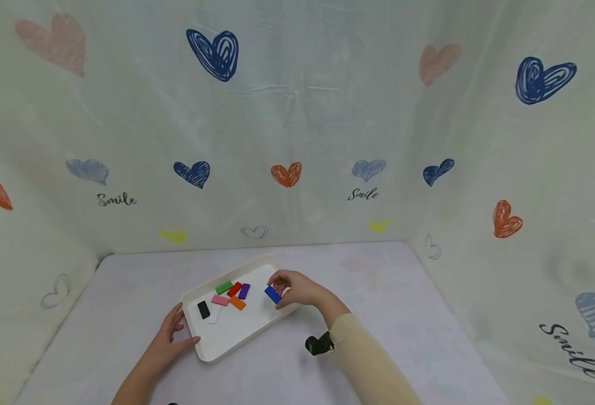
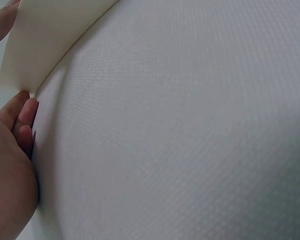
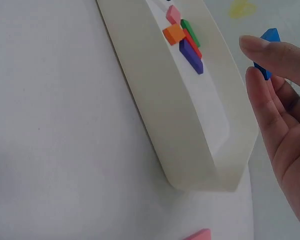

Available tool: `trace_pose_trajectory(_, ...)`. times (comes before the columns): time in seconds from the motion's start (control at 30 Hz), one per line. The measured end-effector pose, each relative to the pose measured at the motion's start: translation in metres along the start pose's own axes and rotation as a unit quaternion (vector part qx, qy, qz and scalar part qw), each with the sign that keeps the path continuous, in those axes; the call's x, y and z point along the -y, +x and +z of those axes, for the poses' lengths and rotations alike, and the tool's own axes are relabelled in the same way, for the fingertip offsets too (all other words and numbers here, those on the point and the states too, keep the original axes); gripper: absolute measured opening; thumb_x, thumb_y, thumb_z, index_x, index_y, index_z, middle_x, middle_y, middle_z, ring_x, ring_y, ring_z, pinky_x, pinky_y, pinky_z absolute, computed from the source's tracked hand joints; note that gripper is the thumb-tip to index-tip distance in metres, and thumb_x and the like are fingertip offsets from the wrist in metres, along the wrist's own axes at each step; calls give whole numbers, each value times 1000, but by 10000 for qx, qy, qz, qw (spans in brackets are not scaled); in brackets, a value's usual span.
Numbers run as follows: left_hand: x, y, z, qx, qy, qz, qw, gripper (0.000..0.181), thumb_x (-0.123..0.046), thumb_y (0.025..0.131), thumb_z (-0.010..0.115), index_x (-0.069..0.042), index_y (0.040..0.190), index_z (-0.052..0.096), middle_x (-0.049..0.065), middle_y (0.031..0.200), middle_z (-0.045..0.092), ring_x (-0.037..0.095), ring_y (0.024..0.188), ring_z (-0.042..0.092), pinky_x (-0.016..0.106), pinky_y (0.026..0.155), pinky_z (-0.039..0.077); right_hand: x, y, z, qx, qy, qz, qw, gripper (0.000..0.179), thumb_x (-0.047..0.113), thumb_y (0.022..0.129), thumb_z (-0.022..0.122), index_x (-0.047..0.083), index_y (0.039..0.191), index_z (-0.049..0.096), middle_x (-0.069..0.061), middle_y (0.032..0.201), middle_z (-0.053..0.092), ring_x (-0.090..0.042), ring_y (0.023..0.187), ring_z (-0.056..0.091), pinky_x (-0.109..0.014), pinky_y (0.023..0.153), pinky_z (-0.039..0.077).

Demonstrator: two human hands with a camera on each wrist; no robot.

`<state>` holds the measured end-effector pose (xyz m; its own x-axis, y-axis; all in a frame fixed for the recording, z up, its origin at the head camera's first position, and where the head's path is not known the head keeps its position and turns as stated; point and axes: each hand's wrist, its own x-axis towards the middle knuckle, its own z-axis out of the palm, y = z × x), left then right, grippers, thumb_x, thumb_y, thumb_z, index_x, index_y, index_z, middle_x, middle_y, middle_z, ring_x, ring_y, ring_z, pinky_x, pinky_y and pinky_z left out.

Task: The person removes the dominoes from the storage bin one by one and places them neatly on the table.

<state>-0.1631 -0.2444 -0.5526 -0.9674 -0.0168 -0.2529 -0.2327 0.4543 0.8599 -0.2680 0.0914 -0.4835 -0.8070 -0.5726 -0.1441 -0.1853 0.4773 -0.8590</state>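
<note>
My right hand (image 1: 297, 287) pinches a blue rectangular block (image 1: 273, 294) between thumb and fingers above the right part of a white tray (image 1: 247, 336). In the right wrist view the same blue block (image 3: 272, 34) shows between thumb and fingertips. At the tray's left end, my left hand (image 1: 163, 340) holds the edge, thumb on the near corner and fingers farther back. Inside the tray's left half lie green (image 1: 224, 288), red (image 1: 234, 289), purple (image 1: 244, 291), pink (image 1: 220, 300), orange (image 1: 237, 303), black (image 1: 203, 310) and white (image 1: 214, 315) blocks.
A pale cloth-covered table (image 1: 378, 315) carries the tray, which sits at a slant. Behind it hangs a heart-printed curtain (image 1: 297, 124). Under the right forearm is a black device (image 1: 319, 343). A pink piece (image 3: 200, 235) shows outside the tray in the right wrist view.
</note>
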Motion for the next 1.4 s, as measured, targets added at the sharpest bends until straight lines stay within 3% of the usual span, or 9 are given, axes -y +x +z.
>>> trace_pose_trajectory(0.27, 0, 2, -1, 28, -4, 61, 10000, 114, -29, 80, 81, -10, 156, -1, 28, 156, 18, 40, 133, 28, 64, 109, 19, -21, -9, -26, -233, -206, 82, 9995, 51, -3, 73, 82, 12, 117, 60, -1, 100, 58, -20, 95, 56, -31, 85, 51)
trace_pose_trajectory(0.67, 1, 0, -1, -41, 20, 12, 10000, 114, -28, 79, 82, -10, 156, 0, 28, 156, 18, 41, 132, 29, 65, 108, 20, -51, -31, -53, -523, -358, 376, 9973, 49, -3, 73, 82, 6, 115, 60, -3, 95, 58, -21, 89, 54, -32, 79, 50)
trace_pose_trajectory(1.03, 2, 1, 0, -71, 32, 107, 9999, 112, -25, 80, 81, -11, 157, 1, 27, 156, 18, 39, 132, 29, 64, 110, 18, -81, -43, -62, -855, -133, 645, 9942, 50, -6, 71, 82, 3, 115, 59, -5, 94, 56, -20, 86, 53, -28, 74, 50)
trace_pose_trajectory(1.4, 6, 3, 1, -110, 7, 99, 9999, 114, -27, 77, 83, -11, 157, 2, 27, 156, 20, 39, 131, 30, 64, 109, 18, -109, -52, -68, -1611, -248, 820, 9832, 52, -2, 66, 87, 4, 111, 62, -4, 89, 57, -19, 80, 53, -29, 71, 48)
